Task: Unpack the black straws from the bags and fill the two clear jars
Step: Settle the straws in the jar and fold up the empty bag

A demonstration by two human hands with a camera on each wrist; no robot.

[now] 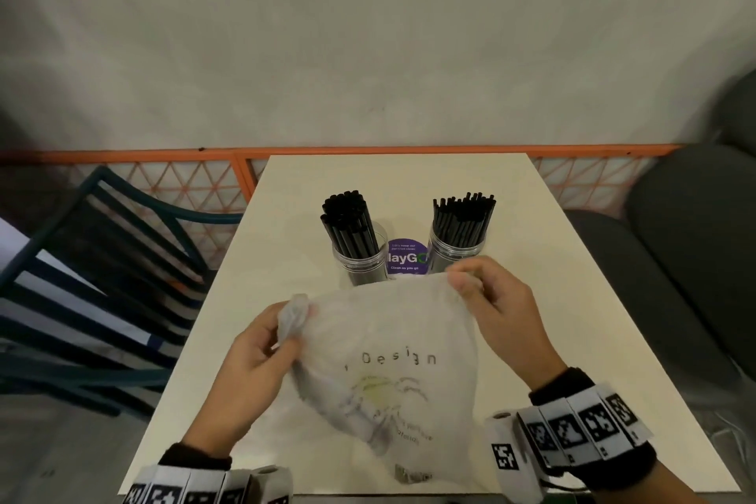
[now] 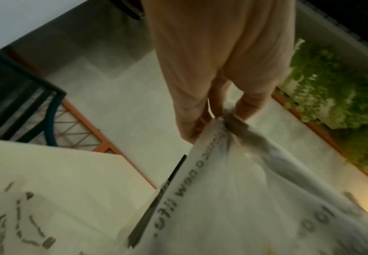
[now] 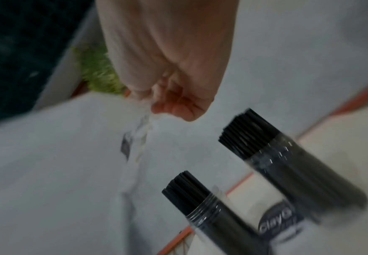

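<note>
A thin white plastic bag [image 1: 392, 360] printed with "Design" hangs spread between both hands above the cream table [image 1: 572, 319]. My left hand [image 1: 266, 344] grips a bunched corner [image 2: 229, 119] of it. My right hand [image 1: 487, 291] pinches the opposite top edge [image 3: 150, 107]. Behind the bag stand two clear jars, the left jar [image 1: 362, 258] and the right jar [image 1: 458, 250], each packed with upright black straws [image 1: 345, 217] [image 1: 464, 217]. Both jars [image 3: 213, 215] [image 3: 305, 165] show blurred in the right wrist view. I see no straws inside the bag.
A round purple sticker [image 1: 405, 258] lies on the table between the jars. A dark metal chair [image 1: 94, 266] stands to the left, a dark cushioned seat [image 1: 687, 237] to the right. An orange lattice rail [image 1: 204, 184] runs behind the table below a grey wall.
</note>
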